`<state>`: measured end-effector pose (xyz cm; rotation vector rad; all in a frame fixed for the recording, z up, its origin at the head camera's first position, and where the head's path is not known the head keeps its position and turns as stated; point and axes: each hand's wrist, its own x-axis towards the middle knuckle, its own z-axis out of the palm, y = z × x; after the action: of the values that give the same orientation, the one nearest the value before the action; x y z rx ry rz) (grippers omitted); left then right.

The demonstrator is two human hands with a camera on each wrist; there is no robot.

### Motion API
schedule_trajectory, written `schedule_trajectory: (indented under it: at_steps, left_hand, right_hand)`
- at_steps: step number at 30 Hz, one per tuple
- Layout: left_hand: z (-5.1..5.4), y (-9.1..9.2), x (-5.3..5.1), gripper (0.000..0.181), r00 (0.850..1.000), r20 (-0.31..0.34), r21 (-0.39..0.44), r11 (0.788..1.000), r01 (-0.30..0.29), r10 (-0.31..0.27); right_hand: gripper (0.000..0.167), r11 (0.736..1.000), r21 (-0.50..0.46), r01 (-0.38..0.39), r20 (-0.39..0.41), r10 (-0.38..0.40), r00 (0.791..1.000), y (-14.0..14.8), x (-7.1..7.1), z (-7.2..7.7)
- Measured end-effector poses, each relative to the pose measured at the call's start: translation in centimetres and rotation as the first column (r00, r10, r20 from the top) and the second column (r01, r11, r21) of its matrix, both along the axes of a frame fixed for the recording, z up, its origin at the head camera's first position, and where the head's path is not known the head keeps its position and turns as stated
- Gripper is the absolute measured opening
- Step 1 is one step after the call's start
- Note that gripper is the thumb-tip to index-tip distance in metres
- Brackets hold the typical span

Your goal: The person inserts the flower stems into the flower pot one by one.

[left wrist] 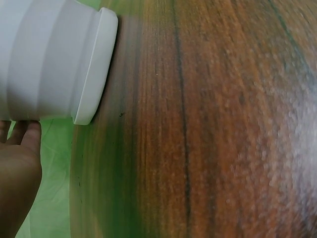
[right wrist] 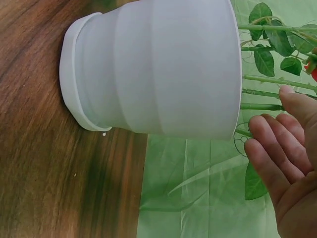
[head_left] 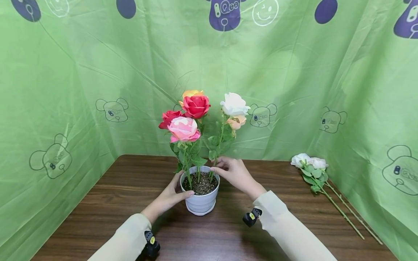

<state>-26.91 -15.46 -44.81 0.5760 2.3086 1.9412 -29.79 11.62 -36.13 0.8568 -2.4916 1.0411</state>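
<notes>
A white flower pot (head_left: 200, 204) with dark soil (head_left: 205, 185) stands on its saucer, holding several artificial roses. My left hand (head_left: 168, 195) grips its left side, thumb over the front rim; in the left wrist view fingers (left wrist: 32, 136) touch the pot wall. On the right, my right hand (head_left: 236, 174) pinches a rose stem (head_left: 214, 163) just above the rim, beneath a white rose (head_left: 234, 104) and a peach rose (head_left: 236, 122). Which bloom that stem bears is hard to tell. Red (head_left: 196, 106), pink (head_left: 184, 129) and orange (head_left: 191, 94) blooms lean left.
Two white roses (head_left: 308, 160) with long stems lie at the table's right edge. The brown wooden table (head_left: 130, 185) is enclosed by green printed cloth (head_left: 156, 72) at the back and sides.
</notes>
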Motion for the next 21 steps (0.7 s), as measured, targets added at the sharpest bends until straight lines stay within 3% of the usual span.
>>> schedule_trajectory:
  at_steps: [10, 21]
  left_hand:
    - [-0.1, -0.1, -0.2, 0.097, 1.0, 0.013, -0.018, 1.0, -0.016, 0.017]
    - [-0.1, -0.2, -0.4, 0.096, 1.0, -0.003, -0.009, 1.0, 0.002, -0.002]
  right_hand:
    - [0.026, 1.0, -0.015, 0.003, 0.003, -0.003, 1.0, 1.6, 0.1, -0.2]
    - [0.021, 0.996, 0.044, 0.072, 0.001, -0.072, 0.997, 6.8, -0.3, -1.7]
